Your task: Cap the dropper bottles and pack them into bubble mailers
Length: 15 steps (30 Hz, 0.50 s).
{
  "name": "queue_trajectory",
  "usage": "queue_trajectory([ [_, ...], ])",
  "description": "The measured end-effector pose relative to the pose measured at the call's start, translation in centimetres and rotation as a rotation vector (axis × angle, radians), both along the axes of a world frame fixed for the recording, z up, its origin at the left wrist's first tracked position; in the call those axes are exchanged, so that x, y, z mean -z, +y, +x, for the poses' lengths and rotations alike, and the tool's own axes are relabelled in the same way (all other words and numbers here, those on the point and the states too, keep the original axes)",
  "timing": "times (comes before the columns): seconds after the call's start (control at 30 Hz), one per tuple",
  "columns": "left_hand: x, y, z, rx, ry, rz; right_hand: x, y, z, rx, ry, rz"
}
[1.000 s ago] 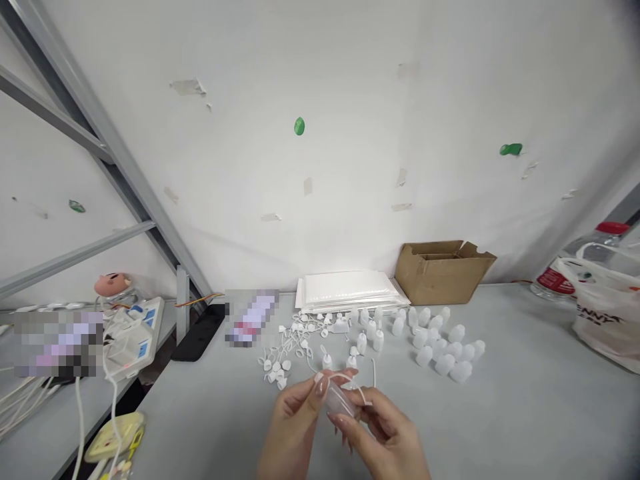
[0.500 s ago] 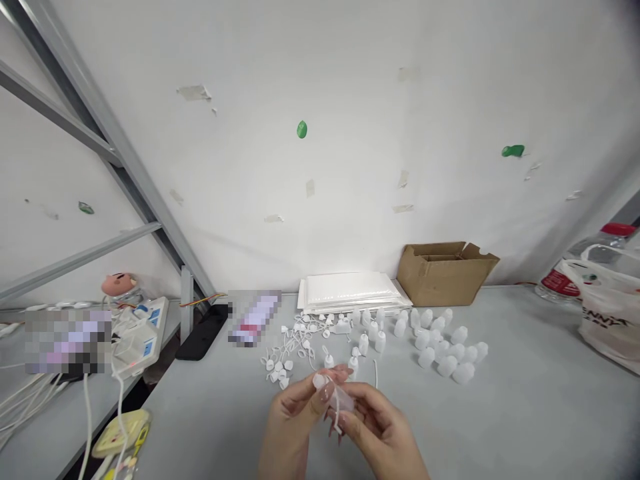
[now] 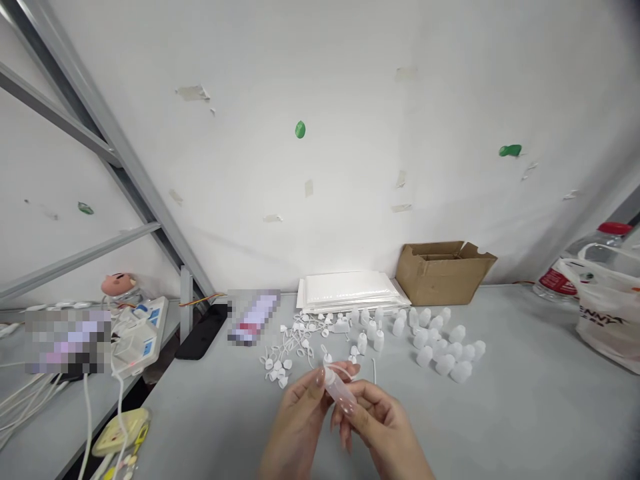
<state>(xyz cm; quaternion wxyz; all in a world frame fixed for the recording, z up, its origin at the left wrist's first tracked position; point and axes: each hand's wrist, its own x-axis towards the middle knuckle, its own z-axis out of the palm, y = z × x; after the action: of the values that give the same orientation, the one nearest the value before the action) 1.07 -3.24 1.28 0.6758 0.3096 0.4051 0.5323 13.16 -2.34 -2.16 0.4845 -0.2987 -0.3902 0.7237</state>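
Note:
Near the front of the grey table, a small translucent bottle (image 3: 341, 393) lies tilted between my two hands. My left hand (image 3: 306, 408) has its thumb and fingers closed round the neck end, where a thin white strap loops out over the fingers. The lower body of the same bottle is pinched by my right hand (image 3: 373, 417). Just beyond my fingers stand small capped bottles (image 3: 363, 344). White caps with looped straps (image 3: 300, 333) are scattered to the left of them, and several translucent bottles (image 3: 445, 363) without visible straps are to the right.
White padded envelopes (image 3: 350, 290) lie against the wall beside an open cardboard box (image 3: 443, 277). A black phone (image 3: 203, 332) and a blurred-out device (image 3: 254, 317) are at the left. At the far right are a plastic bag (image 3: 607, 320) and a red-capped bottle (image 3: 555, 280).
The bottle has turned so more of its body shows between my hands. Its strap, which hung down across the front, now loops out behind the neck.

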Motion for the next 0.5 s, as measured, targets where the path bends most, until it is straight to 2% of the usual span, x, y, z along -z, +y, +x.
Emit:
queue_trajectory([
  [0.17,0.6,-0.1,0.1,-0.042,-0.100,-0.038,0.3,-0.1,-0.1,-0.038,0.004,0.009],
  [0.33,1.2,-0.4,0.2,-0.030,-0.242,-0.062,0.6,-0.1,-0.5,-0.155,0.188,-0.106],
  [0.43,1.2,-0.4,0.1,-0.050,-0.244,-0.076,0.5,0.1,-0.7,-0.244,0.262,-0.180],
  [0.5,1.1,-0.4,0.0,-0.105,-0.191,-0.067,0.3,0.1,-0.7,-0.248,0.208,-0.163],
])
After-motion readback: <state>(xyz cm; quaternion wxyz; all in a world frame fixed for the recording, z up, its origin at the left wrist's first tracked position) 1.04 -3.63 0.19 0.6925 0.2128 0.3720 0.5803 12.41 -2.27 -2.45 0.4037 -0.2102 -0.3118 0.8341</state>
